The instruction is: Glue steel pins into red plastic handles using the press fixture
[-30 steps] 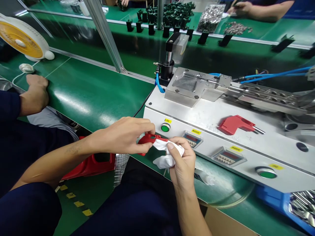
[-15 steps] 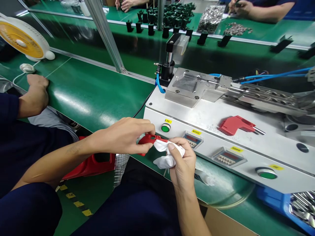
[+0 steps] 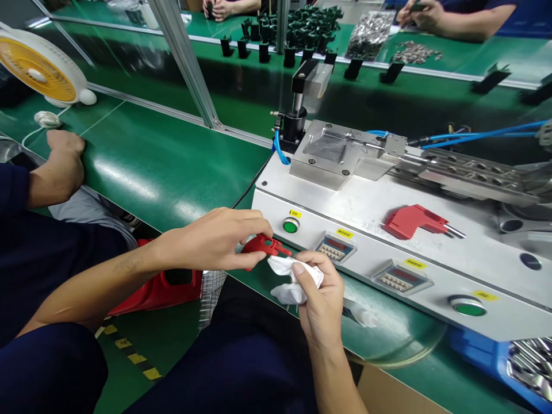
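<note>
My left hand (image 3: 224, 238) pinches a red plastic part (image 3: 269, 246) between thumb and fingers; its narrow end points right. Just beside it, my right hand (image 3: 323, 293) grips a crumpled white cloth (image 3: 288, 279) that hangs below the part. A small gap shows between the part's narrow end and the cloth. Another red plastic part (image 3: 414, 221) with metal pins at its right end lies on the white top of the machine (image 3: 345, 201). Part of the held piece is hidden by my left fingers.
The machine carries a metal fixture (image 3: 323, 152), green buttons (image 3: 290, 225) and counters. A blue bin (image 3: 478, 348) of metal pieces sits at lower right. A co-worker's arm (image 3: 64, 161) rests at left near a fan (image 3: 38, 69). Black parts (image 3: 353, 69) line the far bench.
The white cloth has come away from the red part's narrow end, and my right hand has shifted slightly down. My left hand stays nearly in place.
</note>
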The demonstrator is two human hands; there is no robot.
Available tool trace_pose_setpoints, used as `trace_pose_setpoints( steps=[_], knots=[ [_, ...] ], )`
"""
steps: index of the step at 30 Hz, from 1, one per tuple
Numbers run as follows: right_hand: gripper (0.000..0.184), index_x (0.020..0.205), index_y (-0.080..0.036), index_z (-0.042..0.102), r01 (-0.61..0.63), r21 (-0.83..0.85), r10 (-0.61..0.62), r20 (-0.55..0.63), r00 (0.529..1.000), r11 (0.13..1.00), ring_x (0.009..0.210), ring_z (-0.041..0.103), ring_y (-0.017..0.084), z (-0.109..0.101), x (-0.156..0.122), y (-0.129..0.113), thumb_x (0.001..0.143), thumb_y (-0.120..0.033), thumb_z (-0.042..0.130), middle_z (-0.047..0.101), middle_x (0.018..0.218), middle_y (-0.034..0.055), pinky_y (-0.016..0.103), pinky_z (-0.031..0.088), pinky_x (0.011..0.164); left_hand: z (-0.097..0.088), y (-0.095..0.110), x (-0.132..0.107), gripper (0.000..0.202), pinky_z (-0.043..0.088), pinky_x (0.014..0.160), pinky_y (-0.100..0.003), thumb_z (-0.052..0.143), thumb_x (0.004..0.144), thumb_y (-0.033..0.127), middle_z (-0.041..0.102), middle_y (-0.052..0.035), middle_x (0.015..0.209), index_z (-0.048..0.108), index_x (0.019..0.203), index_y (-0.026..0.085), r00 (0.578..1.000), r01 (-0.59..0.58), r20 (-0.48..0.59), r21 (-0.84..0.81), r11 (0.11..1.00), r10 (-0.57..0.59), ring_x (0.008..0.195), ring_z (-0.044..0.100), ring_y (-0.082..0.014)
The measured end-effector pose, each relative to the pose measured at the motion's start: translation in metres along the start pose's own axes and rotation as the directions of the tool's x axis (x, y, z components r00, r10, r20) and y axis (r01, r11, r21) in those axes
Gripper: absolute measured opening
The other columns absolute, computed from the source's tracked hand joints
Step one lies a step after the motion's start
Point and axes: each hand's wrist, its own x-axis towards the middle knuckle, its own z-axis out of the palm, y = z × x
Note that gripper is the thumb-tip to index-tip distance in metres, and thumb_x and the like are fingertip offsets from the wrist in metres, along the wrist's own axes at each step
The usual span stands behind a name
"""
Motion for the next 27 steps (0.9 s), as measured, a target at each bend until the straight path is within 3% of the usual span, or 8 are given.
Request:
trace_pose_setpoints(
  steps=[4,9,13,18,20,24,27],
  knots=[
    [0.032,0.088,-0.018,0.073,0.024,-0.06,-0.029,-0.077,0.997,0.998,0.063,0.052,0.01,-0.006,-0.004,0.005,0.082,-0.047,0.087,0.062,0.076,0.0006,0.021,0.041,0.055,0.003,-0.001,-0.003,0.018,0.044,0.069,-0.027,0.058,0.101,0.029,0.075,-0.0034,0.107,0.067,0.113,0.02,0.992,-0.106,-0.049,0.122,0.987,0.113,0.087,0.068,-0.0155],
    [0.029,0.092,-0.02,0.073,0.182,-0.124,-0.206,-0.214,0.955,0.975,0.071,0.057,0.012,-0.005,-0.008,0.002,0.086,-0.046,0.084,0.066,0.085,0.0022,0.023,0.048,0.063,0.003,0.002,0.0,0.014,0.05,0.074,-0.027,0.053,0.103,0.025,0.077,-0.0047,0.104,0.066,0.108,0.02,0.94,-0.257,-0.146,0.297,0.92,0.31,0.085,0.07,-0.016],
    [0.025,0.093,-0.021,0.074,0.225,-0.103,-0.238,-0.145,0.96,0.969,0.079,0.062,0.014,-0.002,-0.013,-0.002,0.088,-0.044,0.083,0.068,0.091,0.0028,0.026,0.051,0.071,0.002,0.004,0.002,0.015,0.052,0.073,-0.027,0.053,0.106,0.025,0.078,-0.0057,0.104,0.064,0.113,0.019,0.907,-0.303,-0.179,0.354,0.885,0.382,0.085,0.072,-0.016],
    [0.022,0.094,-0.022,0.074,0.224,-0.102,-0.233,-0.09,0.968,0.969,0.081,0.064,0.016,-0.003,-0.018,0.002,0.091,-0.042,0.081,0.068,0.092,0.0033,0.029,0.053,0.073,0.003,0.004,0.001,0.014,0.052,0.071,-0.027,0.053,0.105,0.024,0.079,-0.0061,0.105,0.064,0.113,0.019,0.91,-0.292,-0.171,0.379,0.878,0.377,0.083,0.073,-0.0163],
    [0.019,0.095,-0.022,0.074,0.285,-0.152,-0.306,-0.136,0.942,0.946,0.084,0.064,0.016,0.0,-0.015,0.003,0.092,-0.04,0.08,0.068,0.092,0.0034,0.031,0.053,0.078,0.002,0.003,0.0,0.013,0.052,0.07,-0.027,0.055,0.103,0.024,0.078,-0.0061,0.103,0.063,0.112,0.019,0.914,-0.279,-0.18,0.372,0.885,0.363,0.081,0.073,-0.0168],
    [0.004,0.097,-0.023,0.072,0.476,-0.233,-0.52,-0.197,0.831,0.848,0.088,0.066,0.016,0.018,0.003,0.005,0.097,-0.027,0.072,0.068,0.092,0.0026,0.03,0.054,0.081,-0.005,0.007,-0.003,0.012,0.055,0.073,-0.027,0.059,0.1,0.022,0.077,-0.007,0.101,0.062,0.111,0.018,0.899,-0.232,-0.299,0.294,0.927,0.32,0.085,0.073,-0.0174],
    [0.008,0.101,-0.023,0.068,0.599,-0.319,-0.642,-0.04,0.766,0.734,0.086,0.066,0.016,0.035,0.017,0.008,0.101,-0.017,0.062,0.068,0.091,0.0025,0.031,0.055,0.08,-0.018,0.014,-0.006,0.013,0.057,0.077,-0.025,0.057,0.1,0.02,0.075,-0.005,0.095,0.06,0.113,0.019,0.872,-0.199,-0.401,0.235,0.951,0.282,0.086,0.073,-0.0163]
  ],
)
